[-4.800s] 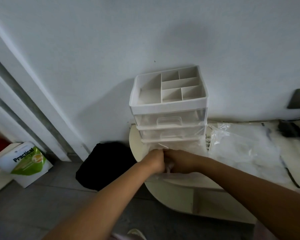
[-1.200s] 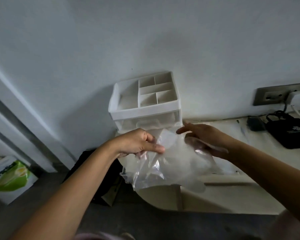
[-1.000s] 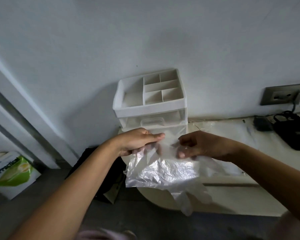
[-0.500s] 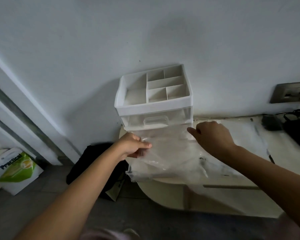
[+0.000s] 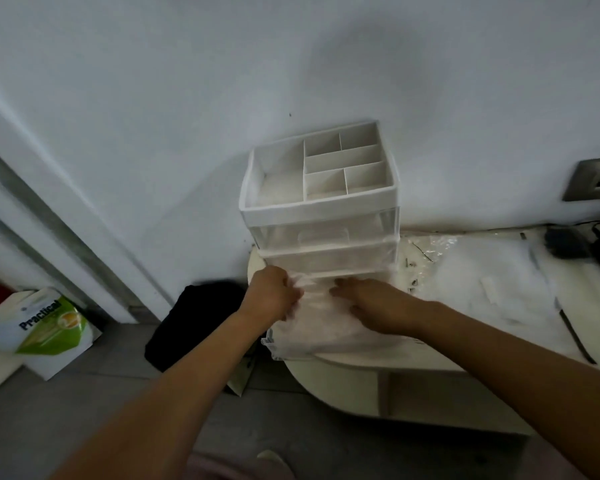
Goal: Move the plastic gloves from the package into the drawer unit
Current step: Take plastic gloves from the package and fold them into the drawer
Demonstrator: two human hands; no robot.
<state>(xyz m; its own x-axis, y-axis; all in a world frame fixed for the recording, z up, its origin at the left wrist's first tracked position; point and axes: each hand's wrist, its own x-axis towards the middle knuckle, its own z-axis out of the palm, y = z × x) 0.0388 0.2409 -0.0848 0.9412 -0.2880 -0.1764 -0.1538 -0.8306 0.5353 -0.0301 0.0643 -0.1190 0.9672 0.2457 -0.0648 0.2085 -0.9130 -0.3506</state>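
As our left grip (image 5: 274,296) is pinching the plastic gloves (image 5: 323,330) and our released right grip (image 5: 373,303) is flattening them, we're packing the bottom drawer (image 5: 270,342) of the drawer unit (image 5: 319,213); next we're likely sliding it shut.

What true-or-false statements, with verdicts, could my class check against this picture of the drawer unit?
1. The left hand and right hand both touch the plastic gloves in the pulled-out lowest drawer. True.
2. The top tray of the drawer unit is full of pens. False: its compartments are empty.
3. The glove package lies on the table, right of the drawer unit. True.
4. The black bag sits on the table. False: it is on the floor, left of the table.
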